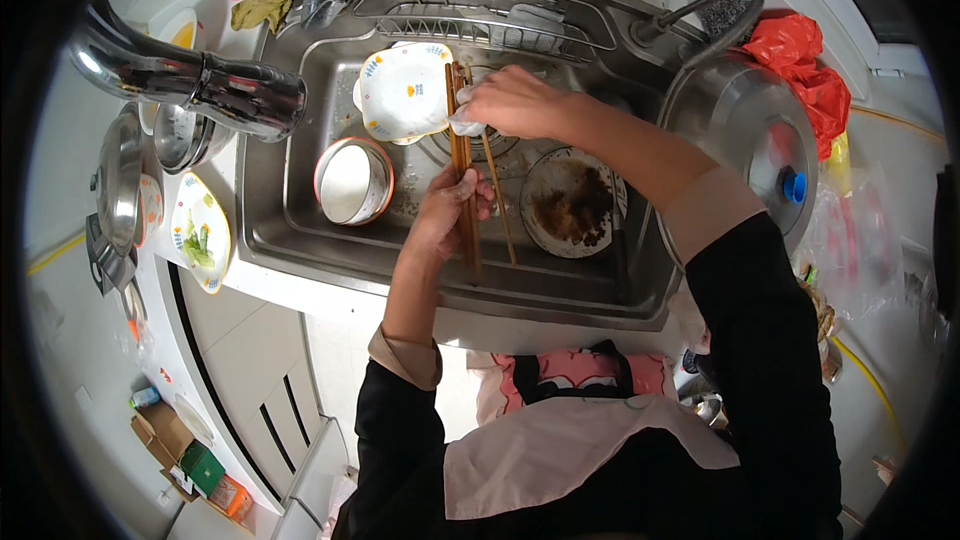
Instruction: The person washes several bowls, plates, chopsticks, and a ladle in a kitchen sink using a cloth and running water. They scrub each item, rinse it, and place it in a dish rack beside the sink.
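My left hand (450, 206) grips a bundle of wooden chopsticks (473, 240) above the steel sink (360, 259). Around their upper part, my right hand (506, 101) holds a whitish cloth (466, 116). One chopstick (500, 199) slants apart from the bundle, its upper end near the cloth; what supports it I cannot tell. Left of the cloth lies a squarish white plate (409, 94) with a flower pattern, on other dishes. Stacked bowls (351, 184) stand in the sink's left part. To the right, a round plate (571, 202) bears brown food residue.
A chrome faucet (247, 94) reaches over the sink from the left. A wire rack (480, 22) spans the back. A large metal lid (750, 135) is at the right rim. On the left counter are a plate with green vegetable pieces (217, 255) and metal bowls (180, 139).
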The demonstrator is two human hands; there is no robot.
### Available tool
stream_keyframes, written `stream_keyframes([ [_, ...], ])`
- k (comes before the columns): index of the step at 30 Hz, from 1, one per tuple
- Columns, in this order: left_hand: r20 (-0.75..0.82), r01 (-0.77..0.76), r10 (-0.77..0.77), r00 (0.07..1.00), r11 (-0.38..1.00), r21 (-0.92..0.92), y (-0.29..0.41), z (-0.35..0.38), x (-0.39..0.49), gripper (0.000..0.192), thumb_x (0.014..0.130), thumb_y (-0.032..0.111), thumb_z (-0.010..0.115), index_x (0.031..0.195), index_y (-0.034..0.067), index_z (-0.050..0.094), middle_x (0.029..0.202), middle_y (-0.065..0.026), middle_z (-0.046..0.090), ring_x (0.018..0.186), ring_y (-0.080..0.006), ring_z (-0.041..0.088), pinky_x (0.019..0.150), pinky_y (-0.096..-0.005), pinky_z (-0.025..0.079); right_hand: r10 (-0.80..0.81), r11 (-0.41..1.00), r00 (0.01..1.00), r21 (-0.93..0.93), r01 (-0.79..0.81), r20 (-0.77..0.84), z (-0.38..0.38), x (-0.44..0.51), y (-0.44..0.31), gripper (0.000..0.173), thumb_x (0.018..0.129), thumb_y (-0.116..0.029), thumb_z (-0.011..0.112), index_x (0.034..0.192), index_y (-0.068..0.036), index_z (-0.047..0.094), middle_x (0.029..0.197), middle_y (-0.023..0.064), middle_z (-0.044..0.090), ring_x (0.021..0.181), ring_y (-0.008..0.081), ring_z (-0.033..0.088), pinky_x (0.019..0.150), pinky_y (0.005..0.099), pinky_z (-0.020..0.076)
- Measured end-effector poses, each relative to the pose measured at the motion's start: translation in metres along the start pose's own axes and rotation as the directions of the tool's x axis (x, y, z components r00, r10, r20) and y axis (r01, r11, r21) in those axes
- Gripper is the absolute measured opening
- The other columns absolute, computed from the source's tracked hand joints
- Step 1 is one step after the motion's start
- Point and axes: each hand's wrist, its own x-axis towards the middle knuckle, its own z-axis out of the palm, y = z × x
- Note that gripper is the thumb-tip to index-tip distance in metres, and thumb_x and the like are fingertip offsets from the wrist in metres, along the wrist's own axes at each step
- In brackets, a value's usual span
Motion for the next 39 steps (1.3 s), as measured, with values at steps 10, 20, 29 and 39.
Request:
stream_keyframes([
  [10,-0.211,0.054,-0.053,0.976,0.999,0.002,-0.019,0.012,-0.015,0.017,0.094,0.021,0.051,0.102,0.006,0.050,0.082,-0.0061,0.057,0.065,-0.0141,0.052,0.061,-0.0283,0.044,0.049,0.997,0.998,0.054,-0.051,0.038,-0.003,-0.020,-0.007,0.019,0.068,0.007,0.054,0.080,-0.004,0.063,0.082,0.0142,0.063,0.081,0.0330,0.062,0.065,0.0429,0.0483],
  [20,0.040,0.096,-0.089,0.995,0.966,-0.239,-0.012,0.011,-0.020,0.022,0.096,0.026,0.048,0.100,0.004,0.052,0.070,0.0004,0.045,0.054,-0.0082,0.039,0.051,-0.0246,0.034,0.190,0.977,0.956,0.140,-0.161,-0.223,0.020,-0.025,-0.021,0.026,0.073,0.003,0.060,0.096,-0.005,0.065,0.098,0.0151,0.063,0.087,0.0323,0.063,0.071,0.0417,0.0504],
  [29,-0.086,-0.053,0.061,0.994,0.995,0.088,-0.001,0.020,-0.019,0.035,0.098,0.036,0.042,0.095,0.003,0.055,0.066,0.0015,0.043,0.052,-0.0061,0.037,0.048,-0.0212,0.031,0.726,-0.651,0.353,0.755,0.075,0.591,0.038,-0.054,-0.060,0.058,0.090,-0.050,0.049,0.130,-0.009,0.041,0.106,0.0097,0.060,0.090,0.0227,0.060,0.076,0.0329,0.0476],
  [39,-0.118,0.044,0.496,0.860,0.158,0.986,-0.039,0.071,-0.013,0.026,0.086,0.013,0.047,0.106,-0.004,0.051,0.087,-0.0286,0.060,0.082,-0.0487,0.057,0.069,-0.0532,0.045,0.830,-0.540,0.222,0.836,0.098,0.511,0.072,0.010,-0.059,0.024,0.082,-0.021,0.069,0.089,-0.004,0.054,0.074,0.0099,0.063,0.052,0.0201,0.057,0.037,0.0335,0.0416],
])
